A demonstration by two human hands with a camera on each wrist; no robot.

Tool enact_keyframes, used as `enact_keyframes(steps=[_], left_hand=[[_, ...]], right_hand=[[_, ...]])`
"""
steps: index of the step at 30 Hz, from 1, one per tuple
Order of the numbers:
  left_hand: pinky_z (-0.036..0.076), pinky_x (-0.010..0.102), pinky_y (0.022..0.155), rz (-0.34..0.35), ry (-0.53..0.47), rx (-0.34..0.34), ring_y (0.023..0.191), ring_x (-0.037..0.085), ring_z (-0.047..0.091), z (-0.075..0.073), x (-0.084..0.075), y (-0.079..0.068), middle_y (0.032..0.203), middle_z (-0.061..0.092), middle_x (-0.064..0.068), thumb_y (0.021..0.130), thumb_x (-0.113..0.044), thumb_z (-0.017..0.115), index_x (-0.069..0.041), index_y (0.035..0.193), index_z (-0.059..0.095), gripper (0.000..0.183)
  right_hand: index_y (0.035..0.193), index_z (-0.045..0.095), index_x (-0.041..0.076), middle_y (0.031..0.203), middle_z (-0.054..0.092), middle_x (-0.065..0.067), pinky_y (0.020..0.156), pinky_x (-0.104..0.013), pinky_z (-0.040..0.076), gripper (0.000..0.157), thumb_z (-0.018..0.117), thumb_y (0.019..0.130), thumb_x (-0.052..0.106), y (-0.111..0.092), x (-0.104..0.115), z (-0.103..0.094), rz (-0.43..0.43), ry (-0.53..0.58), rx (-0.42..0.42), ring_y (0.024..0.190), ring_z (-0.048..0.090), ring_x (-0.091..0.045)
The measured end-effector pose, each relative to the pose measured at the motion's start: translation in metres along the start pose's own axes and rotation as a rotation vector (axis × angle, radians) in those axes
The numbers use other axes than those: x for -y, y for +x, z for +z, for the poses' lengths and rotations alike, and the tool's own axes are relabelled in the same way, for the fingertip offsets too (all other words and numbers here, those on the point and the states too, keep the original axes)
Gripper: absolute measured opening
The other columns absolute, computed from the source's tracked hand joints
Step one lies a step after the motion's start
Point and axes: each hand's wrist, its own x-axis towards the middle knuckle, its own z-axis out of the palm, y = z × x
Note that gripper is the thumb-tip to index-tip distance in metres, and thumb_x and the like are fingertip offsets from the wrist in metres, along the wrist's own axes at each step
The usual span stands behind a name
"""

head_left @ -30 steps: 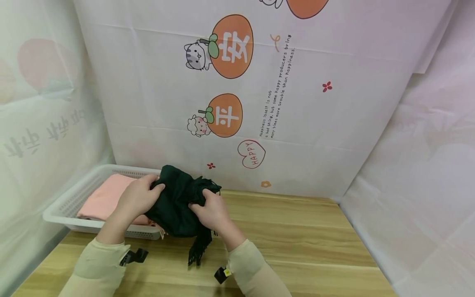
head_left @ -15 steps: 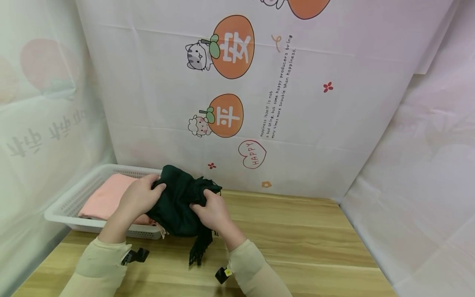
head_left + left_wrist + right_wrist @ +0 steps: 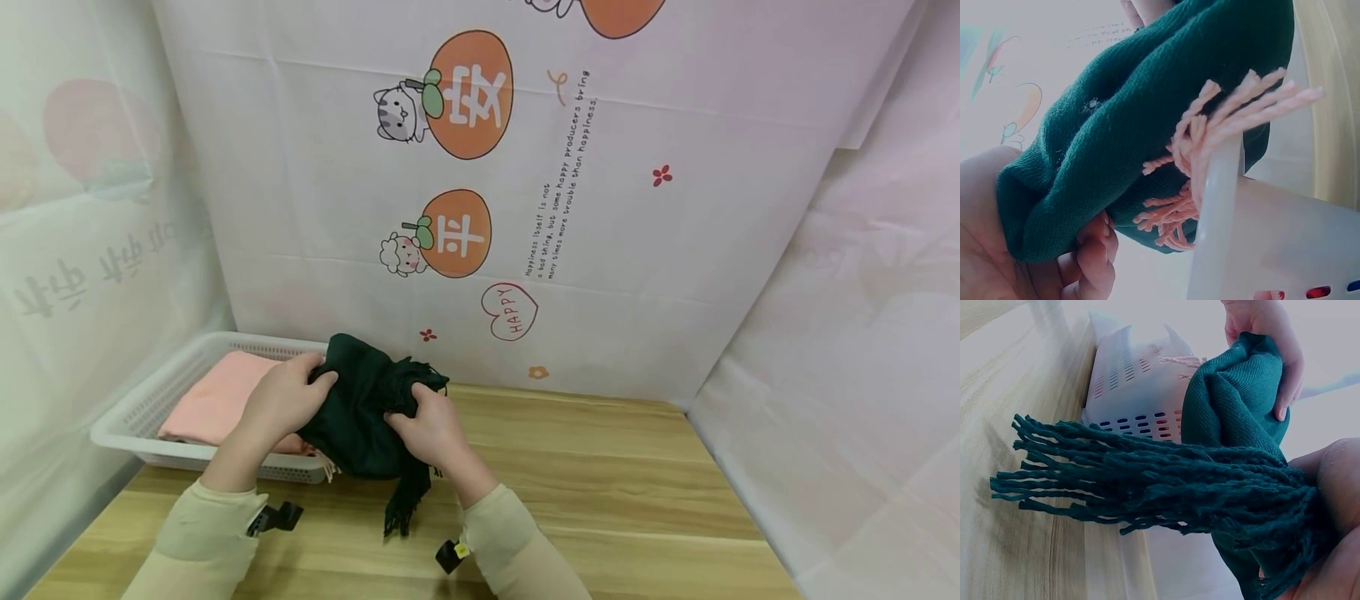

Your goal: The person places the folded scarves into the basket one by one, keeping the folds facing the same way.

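A dark green fringed scarf (image 3: 362,417), bunched and folded, is held up between both hands at the basket's right end. My left hand (image 3: 288,396) grips its left edge, thumb on top and fingers curled beneath, as the left wrist view shows. The right hand (image 3: 431,425) pinches the other end near the fringe, and green tassels (image 3: 1116,475) hang down below it. A folded pink scarf (image 3: 217,396) lies in the white perforated basket (image 3: 120,433). Its pink tassels (image 3: 1210,125) drape over the basket rim, right by the green cloth.
The basket stands at the left of a wood-grain table (image 3: 600,483), near the left curtain. A white printed sheet (image 3: 600,317) hangs behind the table, and another white sheet (image 3: 862,375) closes off the right side. Small black devices (image 3: 277,517) sit at both wrists.
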Motion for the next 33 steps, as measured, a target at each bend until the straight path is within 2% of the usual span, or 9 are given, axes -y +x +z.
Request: enact_keyframes(steps=[10, 16, 25, 33], left_hand=[[0.052, 0.069, 0.103, 0.005, 0.005, -0.003, 0.126, 0.054, 0.066, -0.0001, -0.0030, -0.0010, 0.144, 0.066, 0.034, 0.115, -0.029, 0.057, 0.007, 0.148, 0.061, 0.049], [0.052, 0.069, 0.103, -0.002, 0.010, -0.002, 0.126, 0.054, 0.066, 0.0006, -0.0032, -0.0026, 0.144, 0.066, 0.034, 0.115, -0.029, 0.057, 0.006, 0.148, 0.061, 0.049], [0.052, 0.070, 0.103, 0.003, 0.009, -0.004, 0.126, 0.054, 0.066, 0.0010, -0.0040, -0.0015, 0.145, 0.066, 0.033, 0.115, -0.029, 0.058, 0.005, 0.148, 0.062, 0.049], [0.053, 0.069, 0.103, 0.002, 0.004, -0.012, 0.126, 0.053, 0.067, 0.0012, -0.0011, -0.0013, 0.143, 0.067, 0.032, 0.114, -0.028, 0.058, 0.005, 0.147, 0.063, 0.047]], right_hand=[[0.117, 0.069, 0.010, 0.111, 0.075, -0.009, 0.080, -0.039, 0.056, 0.028, 0.080, 0.104, 0.031, 0.0017, -0.0003, 0.0007, -0.001, -0.025, -0.003, 0.090, 0.063, -0.019], [0.117, 0.069, 0.011, 0.106, 0.074, -0.006, 0.075, -0.038, 0.056, 0.028, 0.079, 0.104, 0.033, -0.0028, 0.0003, 0.0040, 0.005, -0.039, 0.027, 0.087, 0.064, -0.018], [0.117, 0.070, 0.011, 0.111, 0.076, -0.008, 0.079, -0.039, 0.059, 0.026, 0.080, 0.104, 0.030, -0.0038, -0.0013, 0.0052, -0.014, -0.023, -0.001, 0.090, 0.065, -0.017], [0.121, 0.070, 0.010, 0.116, 0.076, -0.009, 0.081, -0.041, 0.059, 0.029, 0.079, 0.105, 0.032, -0.0023, -0.0011, 0.0055, -0.002, -0.037, 0.008, 0.092, 0.066, -0.018]])
